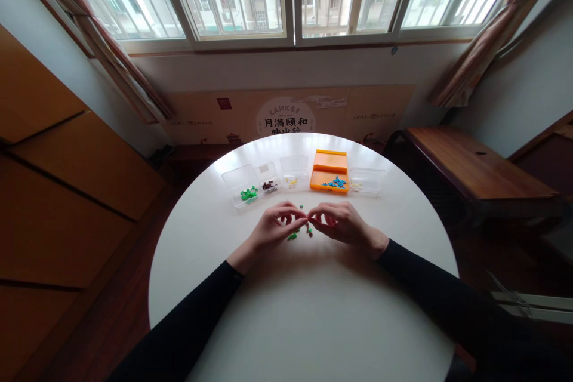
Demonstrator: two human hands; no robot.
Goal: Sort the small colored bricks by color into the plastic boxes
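Two hands met over the middle of the round white desk [313, 322], fingertips drawn together. The left hand [271, 230] had its fingers narrowed to a pinch, and the right hand [342, 222] did the same, the two pinches touching at a tiny piece [308, 215] too small to make out. Whether one hand or both gripped it could not be told. Just below the fingertips a few loose pieces [299, 233], green and dark, lay on the desk. Farther back stood a row of small boxes: a clear box with green bits [244, 186], a clear box with dark bits [268, 178], a clear box with yellow bits [294, 172], an open orange box [330, 171] with blue bits, and another clear box [367, 180] at the right end. Black sleeves covered both forearms.
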